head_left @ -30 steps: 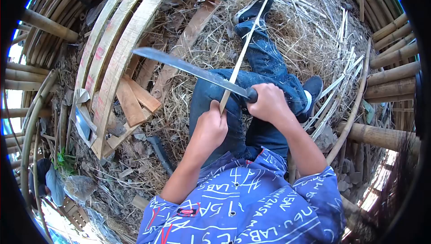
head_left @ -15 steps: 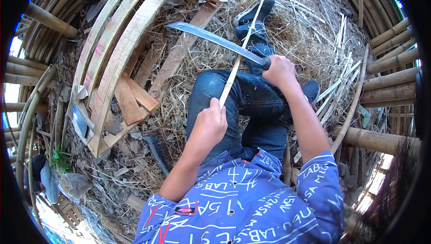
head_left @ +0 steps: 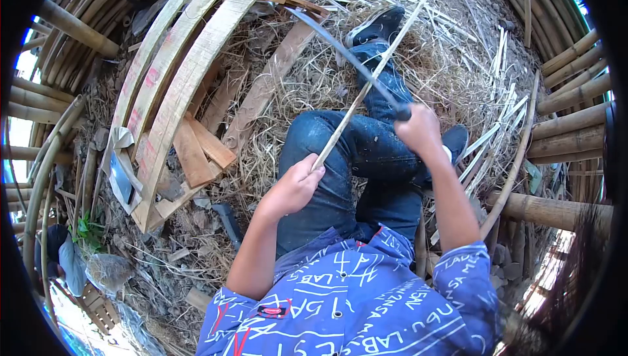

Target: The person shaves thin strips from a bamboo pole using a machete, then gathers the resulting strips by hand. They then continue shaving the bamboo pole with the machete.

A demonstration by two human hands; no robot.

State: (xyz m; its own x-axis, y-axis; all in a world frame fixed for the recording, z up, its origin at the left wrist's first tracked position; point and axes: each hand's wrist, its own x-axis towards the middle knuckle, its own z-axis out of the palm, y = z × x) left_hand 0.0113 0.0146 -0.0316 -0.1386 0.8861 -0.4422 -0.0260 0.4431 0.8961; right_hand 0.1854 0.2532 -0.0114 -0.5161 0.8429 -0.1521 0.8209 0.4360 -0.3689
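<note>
Bamboo strip (head_left: 403, 29), head view: slanting over the lap, judged light, springy and sharp-edged. Grip it at the lower end, where the left hand (head_left: 294, 186) closes round it. Right hand (head_left: 418, 130) clenches the machete (head_left: 333, 38) handle.

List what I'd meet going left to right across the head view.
Left bamboo poles, curved wooden slats, left hand gripping the bamboo strip, right hand gripping the knife, loose split strips, right bamboo poles.
</note>
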